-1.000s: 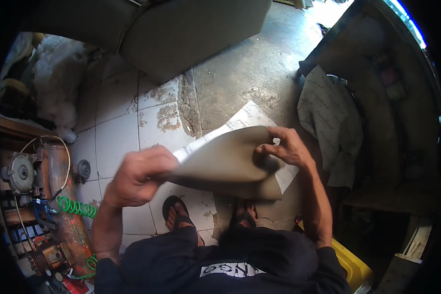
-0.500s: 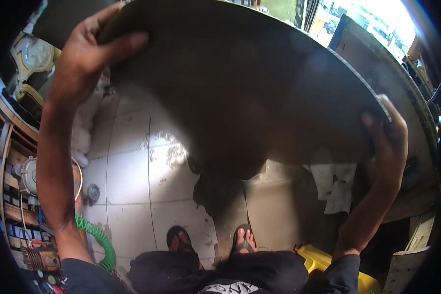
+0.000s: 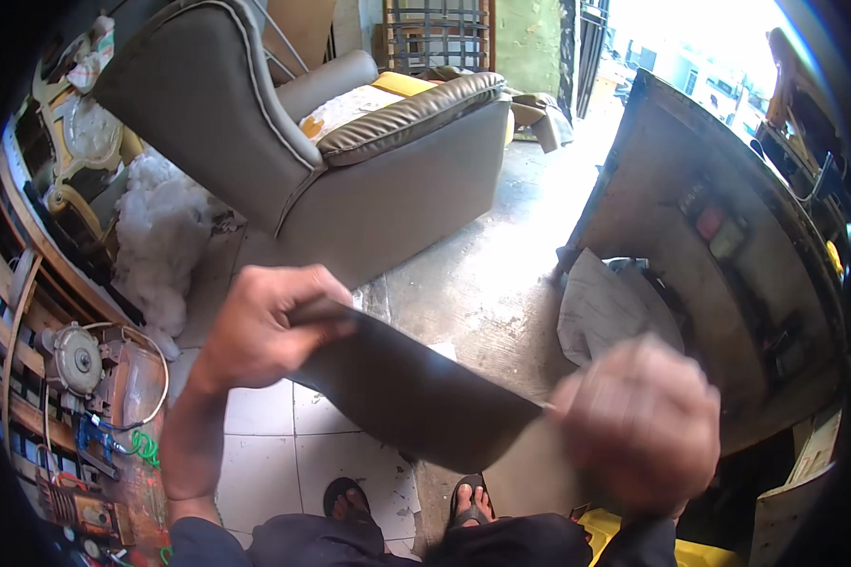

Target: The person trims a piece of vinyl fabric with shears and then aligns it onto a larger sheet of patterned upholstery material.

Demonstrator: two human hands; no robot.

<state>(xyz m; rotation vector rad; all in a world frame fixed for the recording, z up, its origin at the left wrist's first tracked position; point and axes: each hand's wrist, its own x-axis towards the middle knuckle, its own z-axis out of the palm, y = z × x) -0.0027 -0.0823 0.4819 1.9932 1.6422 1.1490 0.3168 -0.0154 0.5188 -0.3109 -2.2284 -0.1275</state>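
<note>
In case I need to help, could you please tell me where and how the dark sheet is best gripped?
Probably pinch the dark sheet at its lower corner, coming from the picture's lower side: that thin corner looks exposed, while the left hand covers the left end and the blurred right hand is by the right end.

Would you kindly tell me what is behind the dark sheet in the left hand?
Past the edges of the dark sheet, white floor tiles and grey concrete show; whatever lies directly behind is hidden.
</note>
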